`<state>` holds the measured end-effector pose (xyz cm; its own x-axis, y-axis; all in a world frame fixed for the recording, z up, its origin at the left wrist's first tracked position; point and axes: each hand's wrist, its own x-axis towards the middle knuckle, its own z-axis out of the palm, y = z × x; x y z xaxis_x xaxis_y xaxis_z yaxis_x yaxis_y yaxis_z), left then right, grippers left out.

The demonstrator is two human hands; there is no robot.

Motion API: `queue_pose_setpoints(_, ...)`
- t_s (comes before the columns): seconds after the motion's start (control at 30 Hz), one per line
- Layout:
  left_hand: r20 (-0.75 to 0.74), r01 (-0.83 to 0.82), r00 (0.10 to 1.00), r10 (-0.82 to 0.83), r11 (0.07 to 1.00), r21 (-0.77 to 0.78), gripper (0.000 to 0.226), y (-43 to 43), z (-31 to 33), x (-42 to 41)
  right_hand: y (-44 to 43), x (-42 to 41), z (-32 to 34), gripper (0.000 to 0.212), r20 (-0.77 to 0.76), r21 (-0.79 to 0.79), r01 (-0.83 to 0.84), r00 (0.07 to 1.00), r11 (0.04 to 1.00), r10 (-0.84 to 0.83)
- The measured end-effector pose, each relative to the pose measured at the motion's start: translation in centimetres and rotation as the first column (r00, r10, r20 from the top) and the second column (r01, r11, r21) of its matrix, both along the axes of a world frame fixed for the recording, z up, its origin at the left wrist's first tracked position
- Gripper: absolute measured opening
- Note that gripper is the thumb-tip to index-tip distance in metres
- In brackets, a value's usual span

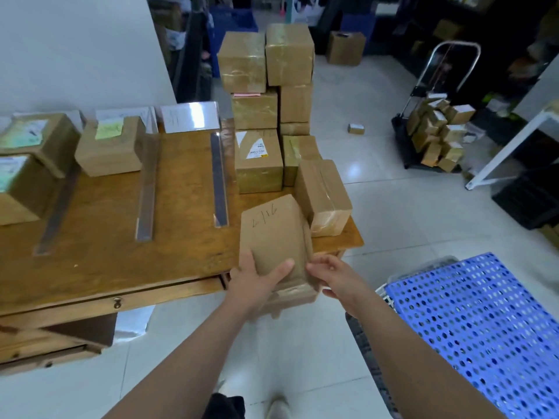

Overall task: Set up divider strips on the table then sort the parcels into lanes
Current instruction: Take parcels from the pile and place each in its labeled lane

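Btwn L hand (254,282), R hand (335,276): parcel (272,234)

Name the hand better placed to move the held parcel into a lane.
Probably left: the left hand grips the parcel, and the divider strips lie to its side; the right hand is just at its edge.

Held parcel (273,237) btwn left hand (257,282) & right hand (335,278) at desk (121,261) edge, parcel stack (266,116) just behind the hands, 3 divider strips (220,179) w/ other parcels (110,146) btwn them to hands' left, crate (484,322) to their right, trolley (435,137) far behind-right.
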<state>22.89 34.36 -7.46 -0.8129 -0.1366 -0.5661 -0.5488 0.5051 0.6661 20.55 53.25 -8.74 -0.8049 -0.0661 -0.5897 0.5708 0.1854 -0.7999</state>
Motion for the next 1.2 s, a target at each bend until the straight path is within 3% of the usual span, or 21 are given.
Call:
queue_pose_setpoints(0.1,0.025,-0.045,0.999,0.044,0.997,0.057,0.139,0.7,0.4,0.3,0.6,0.0,0.3,0.056,-0.032,-0.054,0.048,0.998,0.997,-0.050)
queue_pose_setpoints(0.23,0.042,-0.159,0.987,0.153,0.964,0.211,0.146,0.7,0.0,0.4,0.5,-0.1,1.4,0.038,-0.078,-0.072,-0.007,0.997,0.997,0.002)
queue_pose_setpoints(0.3,0.076,-0.208,0.978,0.194,0.928,0.309,0.135,0.6,0.3,0.8,0.2,-0.2,1.6,0.045,-0.087,-0.092,0.009,0.996,0.996,-0.017)
queue_pose_setpoints(0.37,0.142,-0.276,0.961,0.237,0.843,0.461,0.108,0.5,0.5,0.9,0.0,-0.5,1.6,0.050,-0.094,-0.103,0.027,0.995,0.994,-0.037)
queue_pose_setpoints(0.47,0.232,-0.360,0.933,0.275,0.718,0.595,0.064,0.2,0.5,0.8,-0.4,-0.6,2.0,0.034,-0.047,-0.132,0.010,0.999,0.991,-0.016)
queue_pose_setpoints(0.53,0.242,-0.380,0.925,0.293,0.679,0.628,0.058,0.2,0.2,0.7,-0.8,-0.7,2.1,0.026,-0.044,-0.117,-0.008,0.999,0.993,0.003)
queue_pose_setpoints(0.63,0.208,-0.370,0.927,0.311,0.675,0.638,0.066,-0.3,-0.5,0.4,-1.2,-0.9,2.1,0.023,-0.103,-0.018,-0.043,0.994,0.999,0.041)
queue_pose_setpoints(0.7,0.198,-0.378,0.921,0.336,0.645,0.664,0.064,-0.7,-0.8,0.3,-1.2,-1.0,2.1,0.039,-0.100,0.009,-0.072,0.992,0.997,0.072)
queue_pose_setpoints(0.8,0.206,-0.390,0.912,0.354,0.598,0.700,0.055,-1.2,-1.2,0.6,-1.1,-1.2,1.8,0.083,-0.001,-0.061,-0.035,0.999,0.998,0.035)
queue_pose_setpoints(0.87,0.185,-0.390,0.910,0.370,0.617,0.684,0.052,-1.4,-1.4,0.8,-0.8,-1.3,1.2,0.098,0.040,-0.059,0.000,0.999,0.998,0.002)
queue_pose_setpoints(1.03,0.061,-0.324,0.937,0.345,0.789,0.522,0.043,-1.7,-0.6,0.5,-0.2,-1.1,0.7,0.062,0.013,-0.042,0.035,0.999,0.998,-0.035)
queue_pose_setpoints(1.1,0.053,-0.310,0.943,0.329,0.810,0.498,0.052,-1.5,-0.5,0.2,-0.3,-1.0,1.0,0.054,0.006,-0.054,0.038,0.999,0.998,-0.037)
queue_pose_setpoints(1.2,0.031,-0.281,0.950,0.310,0.808,0.519,0.087,-1.5,-0.1,0.1,-0.3,-1.0,1.9,0.043,-0.026,-0.078,0.058,0.998,0.995,-0.060)
